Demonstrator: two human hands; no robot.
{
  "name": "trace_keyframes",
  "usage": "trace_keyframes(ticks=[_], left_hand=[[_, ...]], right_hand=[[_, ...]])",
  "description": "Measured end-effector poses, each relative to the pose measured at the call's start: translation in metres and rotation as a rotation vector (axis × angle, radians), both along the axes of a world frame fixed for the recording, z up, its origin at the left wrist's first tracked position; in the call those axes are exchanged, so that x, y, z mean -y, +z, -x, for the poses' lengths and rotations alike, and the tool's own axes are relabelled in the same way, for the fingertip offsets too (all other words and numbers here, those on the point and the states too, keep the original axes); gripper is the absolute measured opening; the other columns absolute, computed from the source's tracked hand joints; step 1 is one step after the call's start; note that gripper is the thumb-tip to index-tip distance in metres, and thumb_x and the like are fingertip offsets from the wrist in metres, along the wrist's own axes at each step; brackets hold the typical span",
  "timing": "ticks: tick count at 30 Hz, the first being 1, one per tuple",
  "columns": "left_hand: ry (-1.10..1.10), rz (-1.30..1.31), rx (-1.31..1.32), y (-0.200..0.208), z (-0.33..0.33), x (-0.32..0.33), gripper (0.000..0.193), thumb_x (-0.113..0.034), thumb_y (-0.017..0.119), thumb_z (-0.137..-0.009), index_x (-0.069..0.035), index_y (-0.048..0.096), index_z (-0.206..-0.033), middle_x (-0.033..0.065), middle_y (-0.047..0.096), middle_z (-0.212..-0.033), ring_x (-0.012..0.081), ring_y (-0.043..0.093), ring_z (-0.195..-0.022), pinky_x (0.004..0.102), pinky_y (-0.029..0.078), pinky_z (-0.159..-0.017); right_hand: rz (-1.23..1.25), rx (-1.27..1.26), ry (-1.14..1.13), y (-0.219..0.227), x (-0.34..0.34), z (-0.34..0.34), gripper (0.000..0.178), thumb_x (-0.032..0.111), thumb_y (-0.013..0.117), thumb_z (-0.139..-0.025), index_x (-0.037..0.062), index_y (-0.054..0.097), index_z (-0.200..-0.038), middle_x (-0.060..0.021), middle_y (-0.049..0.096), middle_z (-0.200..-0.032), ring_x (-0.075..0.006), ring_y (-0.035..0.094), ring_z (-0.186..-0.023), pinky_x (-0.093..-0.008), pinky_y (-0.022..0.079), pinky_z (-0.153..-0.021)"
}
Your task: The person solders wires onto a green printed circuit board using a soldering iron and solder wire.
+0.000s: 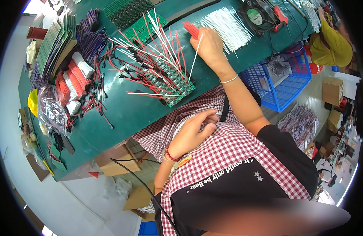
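A bundle of red wires (190, 29) is gripped in my right hand (209, 44), closed above the far side of the table. From those fingers a single white wire (195, 58) slants down to the near end of a green circuit board panel (186, 89). Many red and white wires (165, 47) stand up or lie across that panel, some with black connectors. My left hand (194, 133) rests against the checked apron (213, 151), thumb and fingers apart, with nothing visible in it.
White wires (224, 27) lie spread beyond my right hand, near a black fan (255, 16). Bundled wires (73, 80), a plastic bag (52, 106) and stacked green boards (57, 43) occupy the left. A blue crate (281, 92) stands right. Another person (330, 45) is at far right.
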State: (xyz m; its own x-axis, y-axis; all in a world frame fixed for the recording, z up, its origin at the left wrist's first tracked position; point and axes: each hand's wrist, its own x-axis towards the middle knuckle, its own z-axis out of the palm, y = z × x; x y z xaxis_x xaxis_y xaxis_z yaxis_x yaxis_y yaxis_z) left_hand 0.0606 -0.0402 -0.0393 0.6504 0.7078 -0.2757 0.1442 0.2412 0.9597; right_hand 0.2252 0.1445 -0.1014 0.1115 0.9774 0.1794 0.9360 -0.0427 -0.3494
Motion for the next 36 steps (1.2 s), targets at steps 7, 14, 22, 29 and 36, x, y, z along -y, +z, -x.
trace_keyframes(ticks=[7, 14, 22, 29, 36], left_hand=[[-0.026, -0.025, 0.013, 0.0, -0.001, -0.001, 0.041, -0.001, 0.057, -0.087, 0.003, 0.05, -0.127, 0.015, 0.066, -0.108, 0.0216, 0.064, -0.099, 0.0328, 0.05, -0.09], [-0.052, -0.013, -0.003, -0.003, -0.002, -0.004, 0.04, -0.002, 0.058, -0.087, 0.003, 0.051, -0.125, 0.0149, 0.066, -0.108, 0.0222, 0.064, -0.099, 0.0337, 0.049, -0.091], [-0.041, -0.012, 0.007, -0.002, -0.004, -0.006, 0.04, -0.003, 0.057, -0.087, 0.003, 0.051, -0.126, 0.0154, 0.066, -0.108, 0.0224, 0.065, -0.099, 0.0334, 0.049, -0.091], [0.004, -0.001, 0.001, -0.002, 0.002, -0.002, 0.04, -0.003, 0.057, -0.087, 0.003, 0.051, -0.126, 0.0153, 0.067, -0.107, 0.0228, 0.065, -0.099, 0.0334, 0.049, -0.091], [-0.034, -0.04, -0.005, -0.003, -0.001, -0.003, 0.039, -0.003, 0.056, -0.088, 0.003, 0.051, -0.126, 0.0152, 0.067, -0.107, 0.0233, 0.065, -0.1, 0.0337, 0.049, -0.091]], right_hand=[[-0.078, 0.098, 0.016, 0.011, 0.017, 0.002, 0.047, 0.034, 0.078, -0.072, 0.0008, 0.059, -0.098, -0.0143, 0.058, -0.099, -0.0306, 0.056, -0.097, -0.0423, 0.049, -0.075], [0.059, 0.161, 0.032, 0.02, 0.031, 0.002, 0.063, 0.043, 0.074, -0.075, -0.0035, 0.056, -0.113, -0.0145, 0.054, -0.103, -0.0312, 0.055, -0.097, -0.0415, 0.052, -0.074], [0.031, 0.121, 0.14, 0.017, 0.032, 0.001, 0.054, 0.042, 0.066, -0.083, -0.0052, 0.058, -0.109, -0.0146, 0.055, -0.104, -0.0302, 0.055, -0.1, -0.0422, 0.052, -0.078], [-0.17, 0.289, -0.148, 0.015, 0.012, -0.11, 0.031, 0.023, 0.064, -0.086, -0.0028, 0.062, -0.104, -0.0189, 0.061, -0.105, -0.036, 0.057, -0.098, -0.0442, 0.05, -0.082], [-0.079, 0.327, -0.144, 0.002, 0.004, -0.115, 0.02, 0.02, 0.062, -0.086, 0.002, 0.066, -0.093, -0.0165, 0.063, -0.098, -0.0358, 0.057, -0.093, -0.0437, 0.05, -0.076]])
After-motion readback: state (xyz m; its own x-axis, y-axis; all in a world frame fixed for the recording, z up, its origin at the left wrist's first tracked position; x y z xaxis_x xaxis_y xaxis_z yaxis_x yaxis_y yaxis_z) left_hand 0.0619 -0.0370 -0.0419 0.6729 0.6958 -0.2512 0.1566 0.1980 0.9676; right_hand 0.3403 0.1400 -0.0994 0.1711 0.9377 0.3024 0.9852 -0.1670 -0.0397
